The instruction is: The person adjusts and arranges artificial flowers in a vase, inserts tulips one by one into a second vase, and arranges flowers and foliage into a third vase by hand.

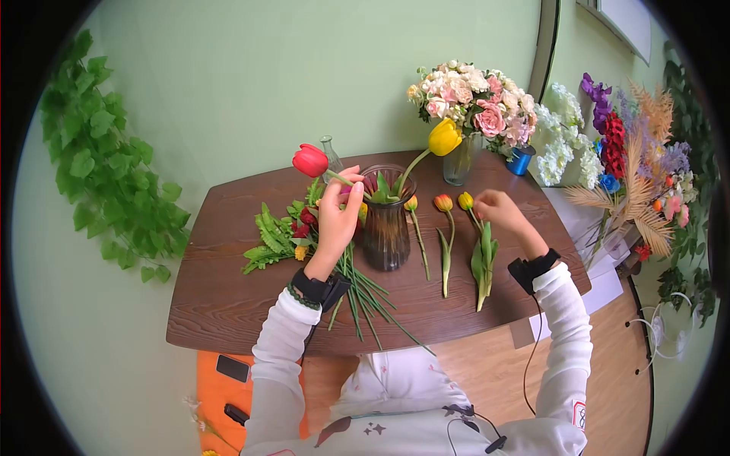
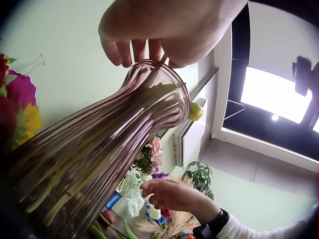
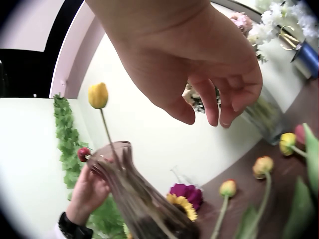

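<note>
A ribbed dark glass vase [image 1: 386, 239] stands upright on the table, a yellow tulip [image 1: 445, 137] leaning right out of its mouth. My left hand [image 1: 336, 220] pinches the stem of a red tulip [image 1: 310, 161] at the vase's left rim; the left wrist view shows its fingers [image 2: 139, 49] over the opening. My right hand [image 1: 503, 214] hovers empty above the right side of the table, its fingers [image 3: 212, 99] loosely bent. Below and left of it lie an orange tulip [image 1: 443, 203], a small yellow tulip [image 1: 465, 201] and another short-stemmed one [image 1: 411, 204].
Ferns [image 1: 266, 239] and mixed flowers with long green stems [image 1: 365, 292] lie left of the vase. Behind stand a small clear bottle [image 1: 327, 144], a glass vase [image 1: 458, 163] of pink and white flowers, and a blue ribbon spool [image 1: 521, 161]. More flowers fill the right side.
</note>
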`<state>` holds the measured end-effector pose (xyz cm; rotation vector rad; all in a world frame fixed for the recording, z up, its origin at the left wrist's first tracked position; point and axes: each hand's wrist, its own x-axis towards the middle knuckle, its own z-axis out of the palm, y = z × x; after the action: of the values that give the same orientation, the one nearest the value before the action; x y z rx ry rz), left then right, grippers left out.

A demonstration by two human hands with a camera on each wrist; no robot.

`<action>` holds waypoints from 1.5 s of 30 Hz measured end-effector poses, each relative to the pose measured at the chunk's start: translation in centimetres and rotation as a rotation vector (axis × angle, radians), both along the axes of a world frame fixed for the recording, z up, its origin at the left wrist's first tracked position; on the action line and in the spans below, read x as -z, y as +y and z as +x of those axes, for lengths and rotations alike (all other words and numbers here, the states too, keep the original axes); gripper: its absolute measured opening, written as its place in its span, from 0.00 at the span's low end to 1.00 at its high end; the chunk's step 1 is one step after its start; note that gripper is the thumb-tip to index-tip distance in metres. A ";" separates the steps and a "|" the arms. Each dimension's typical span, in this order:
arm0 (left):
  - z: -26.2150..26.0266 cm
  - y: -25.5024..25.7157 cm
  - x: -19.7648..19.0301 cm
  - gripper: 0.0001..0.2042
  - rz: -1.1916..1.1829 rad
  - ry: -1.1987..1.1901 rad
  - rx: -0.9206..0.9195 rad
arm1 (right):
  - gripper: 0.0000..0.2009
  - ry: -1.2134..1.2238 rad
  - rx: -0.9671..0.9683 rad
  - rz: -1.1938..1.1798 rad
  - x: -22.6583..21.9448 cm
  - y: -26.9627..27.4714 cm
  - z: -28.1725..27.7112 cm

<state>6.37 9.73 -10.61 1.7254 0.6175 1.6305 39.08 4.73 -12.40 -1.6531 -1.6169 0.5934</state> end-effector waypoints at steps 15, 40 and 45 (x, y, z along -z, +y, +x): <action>-1.4 -1.1 2.7 0.20 -0.135 0.048 0.118 | 0.15 -0.019 0.223 -0.156 4.1 -3.6 2.5; -2.2 -1.9 5.7 0.19 -0.213 0.077 0.097 | 0.05 0.649 0.271 -0.153 2.9 -7.1 2.1; -2.3 -3.4 4.6 0.04 -0.359 0.241 0.340 | 0.05 0.732 0.118 0.063 0.0 -7.9 0.4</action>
<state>4.11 6.29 -15.17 1.6590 0.6423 1.0183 39.51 -3.14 -12.44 -1.2561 -0.9852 0.9383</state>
